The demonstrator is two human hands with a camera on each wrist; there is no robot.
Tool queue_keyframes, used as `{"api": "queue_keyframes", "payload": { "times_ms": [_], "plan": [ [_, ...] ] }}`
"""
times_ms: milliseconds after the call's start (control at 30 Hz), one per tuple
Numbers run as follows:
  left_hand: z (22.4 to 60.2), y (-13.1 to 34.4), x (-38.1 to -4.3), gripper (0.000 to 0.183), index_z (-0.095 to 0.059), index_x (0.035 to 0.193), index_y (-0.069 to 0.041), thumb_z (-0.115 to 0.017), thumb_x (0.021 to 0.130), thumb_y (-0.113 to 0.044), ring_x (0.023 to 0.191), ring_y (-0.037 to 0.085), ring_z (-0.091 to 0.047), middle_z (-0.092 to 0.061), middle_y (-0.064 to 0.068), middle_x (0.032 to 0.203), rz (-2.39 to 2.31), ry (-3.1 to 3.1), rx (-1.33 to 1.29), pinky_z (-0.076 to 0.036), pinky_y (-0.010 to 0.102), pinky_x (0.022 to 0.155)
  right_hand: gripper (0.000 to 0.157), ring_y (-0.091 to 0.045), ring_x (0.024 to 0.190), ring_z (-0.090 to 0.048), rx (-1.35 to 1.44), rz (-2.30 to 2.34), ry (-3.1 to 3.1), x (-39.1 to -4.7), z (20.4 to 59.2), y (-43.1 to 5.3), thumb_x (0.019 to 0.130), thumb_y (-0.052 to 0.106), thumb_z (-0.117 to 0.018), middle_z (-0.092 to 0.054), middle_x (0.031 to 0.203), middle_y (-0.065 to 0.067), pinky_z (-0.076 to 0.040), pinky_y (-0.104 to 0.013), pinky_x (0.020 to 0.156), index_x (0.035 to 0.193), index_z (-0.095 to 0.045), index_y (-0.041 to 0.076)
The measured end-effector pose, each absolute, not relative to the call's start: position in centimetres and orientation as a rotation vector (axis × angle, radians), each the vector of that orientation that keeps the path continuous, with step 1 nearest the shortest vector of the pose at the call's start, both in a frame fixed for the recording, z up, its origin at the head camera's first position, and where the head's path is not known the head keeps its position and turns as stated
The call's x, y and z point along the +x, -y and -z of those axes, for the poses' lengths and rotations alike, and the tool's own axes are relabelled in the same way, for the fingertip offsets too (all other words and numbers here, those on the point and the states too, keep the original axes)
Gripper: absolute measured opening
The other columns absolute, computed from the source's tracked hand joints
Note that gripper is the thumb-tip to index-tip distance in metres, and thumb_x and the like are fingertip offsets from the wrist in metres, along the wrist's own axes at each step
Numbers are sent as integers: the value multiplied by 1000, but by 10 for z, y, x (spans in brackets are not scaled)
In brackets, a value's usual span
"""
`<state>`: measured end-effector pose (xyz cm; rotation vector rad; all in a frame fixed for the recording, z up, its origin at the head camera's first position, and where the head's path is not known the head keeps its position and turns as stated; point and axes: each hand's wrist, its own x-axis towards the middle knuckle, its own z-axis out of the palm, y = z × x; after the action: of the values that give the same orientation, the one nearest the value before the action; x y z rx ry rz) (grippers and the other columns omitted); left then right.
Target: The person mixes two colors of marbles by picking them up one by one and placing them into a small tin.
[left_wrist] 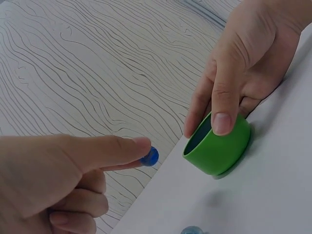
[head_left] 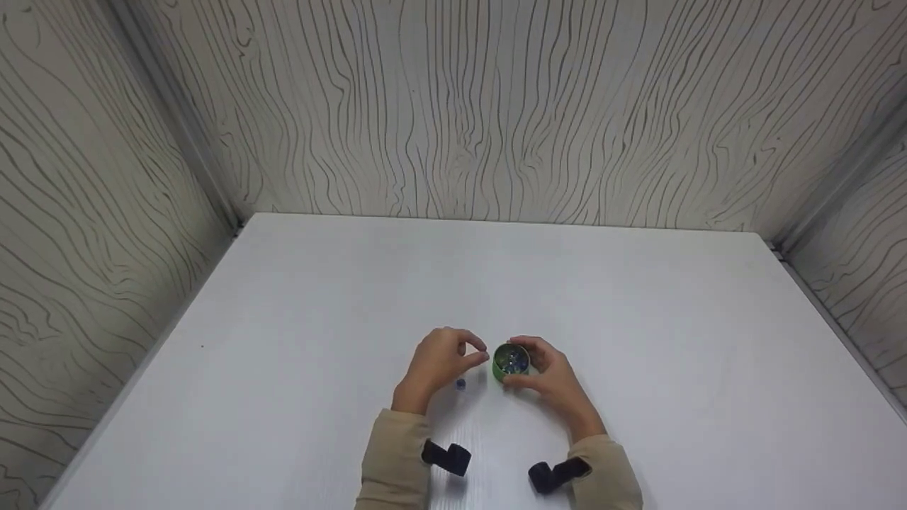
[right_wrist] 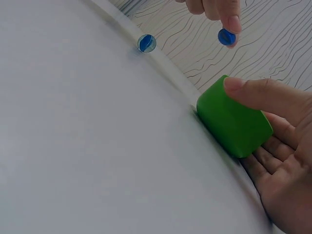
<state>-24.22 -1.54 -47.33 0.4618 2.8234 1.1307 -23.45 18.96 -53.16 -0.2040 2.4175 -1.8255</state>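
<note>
Between thumb and forefinger my left hand (head_left: 441,359) pinches a blue marble (left_wrist: 151,156), held just left of a small green cup (left_wrist: 219,148). My right hand (head_left: 555,382) grips that cup at the table's surface, thumb on the near side and fingers round the far side. Several glass marbles (head_left: 511,360) show inside the cup in the head view. A second marble, clear with a blue swirl (right_wrist: 146,43), lies loose on the table, below the left hand in the head view.
The white table (head_left: 319,297) spreads around both hands. Wood-grain patterned panels (head_left: 468,106) enclose it at the back and both sides. A black wrist mount (head_left: 448,457) sticks out from the left sleeve, another (head_left: 558,474) from the right.
</note>
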Motion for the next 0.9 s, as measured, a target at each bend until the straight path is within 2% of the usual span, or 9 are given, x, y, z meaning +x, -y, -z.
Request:
{"api": "queue_keyframes", "payload": {
  "times_ms": [133,400,700,900],
  "plan": [
    [474,10,-242,17,-76,96,-14,-71,85,-26,64,8,-40,-48,-5,68,-1097,-2834,480,-31,21,59,62,-31,137,-46,-192,1814,-2426,-235,532,-190,73,10,-81,-57,137,-14,-28,-43,118,129,-54,4],
    [474,6,-240,17,-76,96,-11,-71,86,-24,55,5,-32,-38,-9,60,-1105,-2846,532,-25,18,53,65,-33,135,-48,-198,1811,-2429,-236,533,-190,71,9,-83,-58,134,-16,-30,-44,118,129,-55,3],
    [475,1,-239,16,-76,96,-13,-72,85,-24,62,6,-37,-46,-7,67,-1064,-2849,524,-29,19,57,64,-34,135,-47,-193,1820,-2420,-236,532,-191,71,8,-83,-58,134,-16,-30,-43,118,128,-54,2],
    [474,0,-239,16,-76,96,-13,-72,86,-24,61,6,-36,-44,-7,66,-1081,-2846,528,-28,19,57,64,-34,134,-47,-197,1816,-2423,-237,533,-191,71,8,-82,-59,133,-16,-30,-43,117,129,-54,2]
  ]
}}
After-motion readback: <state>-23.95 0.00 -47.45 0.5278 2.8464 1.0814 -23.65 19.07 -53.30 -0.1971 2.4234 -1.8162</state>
